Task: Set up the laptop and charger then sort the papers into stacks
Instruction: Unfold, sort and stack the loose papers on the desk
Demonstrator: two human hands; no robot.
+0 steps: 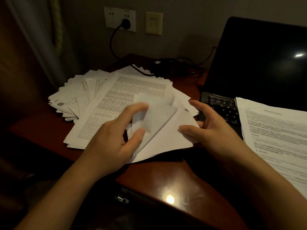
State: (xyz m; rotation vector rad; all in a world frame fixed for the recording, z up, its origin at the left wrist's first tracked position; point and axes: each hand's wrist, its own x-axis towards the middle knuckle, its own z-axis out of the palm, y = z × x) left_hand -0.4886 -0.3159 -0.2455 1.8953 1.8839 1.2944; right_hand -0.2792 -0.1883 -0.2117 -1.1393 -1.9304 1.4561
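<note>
Papers (126, 90) lie fanned on the desk (166, 180) left of the laptop (257, 63), where my left hand (114, 140) pinches the corner of a lifted sheet (157, 117) and my right hand (214, 130), thumb on top, grips its right edge, nearer the stack (274, 130) resting on the keyboard (221, 105) to the right.
</note>
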